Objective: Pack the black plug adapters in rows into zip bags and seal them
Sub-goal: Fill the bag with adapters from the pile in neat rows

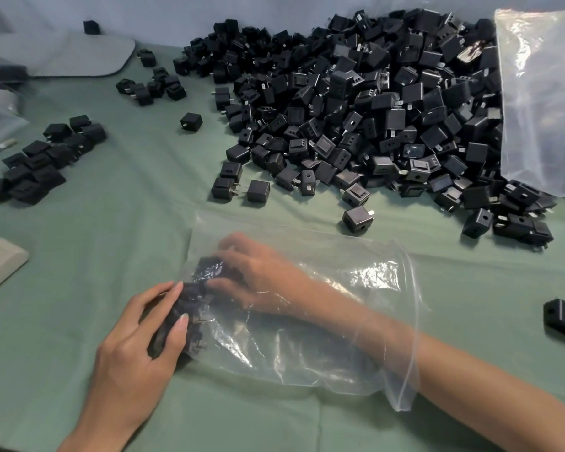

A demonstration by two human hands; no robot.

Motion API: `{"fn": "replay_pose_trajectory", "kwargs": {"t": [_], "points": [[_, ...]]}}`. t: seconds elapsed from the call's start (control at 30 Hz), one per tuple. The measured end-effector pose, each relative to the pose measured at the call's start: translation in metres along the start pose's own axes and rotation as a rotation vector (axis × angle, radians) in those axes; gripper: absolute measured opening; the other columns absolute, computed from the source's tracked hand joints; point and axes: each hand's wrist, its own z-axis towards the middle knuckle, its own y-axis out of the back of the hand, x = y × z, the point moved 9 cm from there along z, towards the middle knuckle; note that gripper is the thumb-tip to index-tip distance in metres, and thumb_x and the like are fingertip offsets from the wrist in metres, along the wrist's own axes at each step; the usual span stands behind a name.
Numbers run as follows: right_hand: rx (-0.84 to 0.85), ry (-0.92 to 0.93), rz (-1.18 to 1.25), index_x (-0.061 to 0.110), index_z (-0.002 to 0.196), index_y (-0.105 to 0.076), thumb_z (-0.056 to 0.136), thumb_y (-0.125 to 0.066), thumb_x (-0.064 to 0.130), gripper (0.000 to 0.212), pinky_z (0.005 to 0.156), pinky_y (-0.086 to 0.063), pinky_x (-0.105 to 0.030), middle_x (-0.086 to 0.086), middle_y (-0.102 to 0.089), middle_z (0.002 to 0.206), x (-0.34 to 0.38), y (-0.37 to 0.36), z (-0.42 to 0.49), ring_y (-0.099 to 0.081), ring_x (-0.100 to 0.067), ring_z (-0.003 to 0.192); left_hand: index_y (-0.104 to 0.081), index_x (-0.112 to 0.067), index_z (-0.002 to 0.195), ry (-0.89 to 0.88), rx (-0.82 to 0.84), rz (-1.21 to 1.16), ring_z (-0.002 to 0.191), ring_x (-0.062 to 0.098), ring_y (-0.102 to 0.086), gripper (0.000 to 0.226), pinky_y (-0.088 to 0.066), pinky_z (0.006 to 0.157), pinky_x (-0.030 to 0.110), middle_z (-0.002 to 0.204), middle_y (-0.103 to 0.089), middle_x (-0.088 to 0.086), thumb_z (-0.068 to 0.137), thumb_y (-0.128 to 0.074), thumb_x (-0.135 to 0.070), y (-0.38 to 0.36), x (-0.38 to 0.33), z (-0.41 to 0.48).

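1. Left hand (137,347) lies nearest us, outside the closed end of the zip bag (307,353). Its fingers are curled round the packed adapters (190,308) through the plastic.
2. We note the packed adapters sit bunched against that closed end. The clump's long axis runs near-to-far, across the bag's length. A few prongs seem to point toward the mouth (405,321). We cannot read the rows through the film.
3. Right hand (261,282) is inside the bag, its forearm passing through the mouth. The fingers stretch out onto the far part of the clump, pressing it, with nothing gripped that we can make out.
4. The bag lies flat on the green cloth (111,223) with its long axis left-to-right. The mouth faces right and is unsealed.
5. Our judgement: the hands meet the clump from opposite sides. The right hand would have to back out along the bag's axis to fetch more.
6. The loose pile (372,109) lies beyond the bag, nearer the mouth side. A smaller group (40,161) lies beyond the closed end, and one stray adapter (563,318) lies right of the mouth.
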Motion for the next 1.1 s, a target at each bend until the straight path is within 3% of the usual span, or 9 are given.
{"fn": "replay_pose_trajectory", "kwargs": {"t": [0.07,0.17,0.27,0.4,0.47,0.6,0.87,0.97,1.1], "points": [[0.02,0.02,-0.086,0.0,0.117,-0.063,0.097,-0.055,0.029,0.036,0.083,-0.053,-0.036,-0.016,-0.052,0.124,0.003,-0.004,-0.002,-0.06,-0.022,0.088,-0.066,-0.011,0.123,0.007,0.006,-0.004,0.107,0.009,-0.056,0.049,-0.035,0.098,0.01,0.123,-0.06,0.001,0.089,-0.048,-0.04,0.0,0.0,0.0],[0.065,0.019,-0.126,0.0,0.138,-0.045,0.098,-0.054,0.024,0.047,0.092,-0.049,-0.034,-0.02,-0.047,0.135,0.001,-0.007,-0.001,-0.06,-0.023,0.097,-0.065,-0.011,0.123,0.013,0.013,-0.013,0.107,0.007,-0.055,0.049,-0.035,0.098,0.008,0.124,-0.06,0.0,0.088,-0.048,-0.04,0.0,0.0,0.0],[0.075,0.04,-0.151,0.002,0.146,-0.032,0.095,-0.059,0.021,0.06,0.087,-0.051,-0.035,-0.023,-0.048,0.133,0.003,-0.009,0.001,-0.06,-0.026,0.094,-0.066,-0.011,0.123,0.014,0.013,-0.013,0.107,0.005,-0.054,0.049,-0.035,0.098,0.008,0.124,-0.06,-0.001,0.089,-0.048,-0.04,0.0,0.0,0.0],[0.09,0.007,-0.046,0.008,0.138,-0.046,0.091,-0.065,0.015,0.052,0.07,-0.046,-0.024,-0.014,-0.053,0.113,-0.002,-0.01,0.004,-0.056,-0.022,0.084,-0.065,-0.01,0.123,0.014,0.015,-0.023,0.108,0.001,-0.053,0.05,-0.035,0.098,0.007,0.122,-0.06,-0.001,0.088,-0.048,-0.04,0.0,-0.001,0.001],[0.089,0.007,-0.077,0.008,0.136,-0.049,0.091,-0.064,0.014,0.048,0.075,-0.047,-0.03,-0.014,-0.053,0.113,-0.004,-0.01,0.007,-0.055,-0.024,0.091,-0.065,-0.01,0.123,0.01,0.013,-0.031,0.111,-0.008,-0.05,0.05,-0.034,0.099,0.006,0.122,-0.06,-0.001,0.088,-0.048,-0.04,0.0,-0.002,0.001],[0.043,-0.026,-0.027,-0.002,0.128,-0.053,0.1,-0.048,0.02,0.036,0.09,-0.047,-0.046,-0.019,-0.057,0.118,-0.006,-0.005,0.009,-0.054,-0.031,0.109,-0.066,-0.007,0.122,-0.007,0.003,-0.021,0.109,-0.001,-0.052,0.05,-0.036,0.098,0.009,0.122,-0.06,0.002,0.089,-0.047,-0.039,0.0,-0.002,0.002],[0.045,-0.009,0.186,-0.003,0.123,-0.059,0.094,-0.055,0.006,0.03,0.09,-0.039,-0.017,-0.022,-0.064,0.116,0.0,-0.009,0.018,-0.062,-0.032,0.104,-0.061,-0.016,0.128,0.025,-0.009,-0.068,0.11,-0.018,-0.048,0.05,-0.033,0.099,0.004,0.122,-0.058,-0.01,0.087,-0.051,-0.044,-0.001,0.009,0.003],[0.029,0.05,0.25,-0.003,0.12,-0.062,0.09,-0.059,-0.002,0.03,0.086,-0.036,-0.008,-0.022,-0.064,0.111,0.0,-0.006,0.015,-0.06,-0.028,0.099,-0.046,-0.042,0.132,0.122,-0.031,-0.277,0.108,-0.011,-0.057,0.055,-0.043,0.093,0.007,0.123,-0.058,-0.021,0.084,-0.071,-0.036,-0.004,0.021,0.001],[0.028,-0.054,0.33,-0.003,0.125,-0.057,0.089,-0.063,0.003,0.037,0.082,-0.041,-0.008,-0.019,-0.065,0.116,-0.012,-0.01,0.016,-0.063,-0.021,0.094,-0.054,-0.05,0.121,0.262,-0.021,-0.531,0.115,0.004,-0.06,0.047,-0.049,0.093,0.02,0.125,-0.063,-0.015,0.082,-0.066,-0.027,-0.009,0.038,0.001]]}}
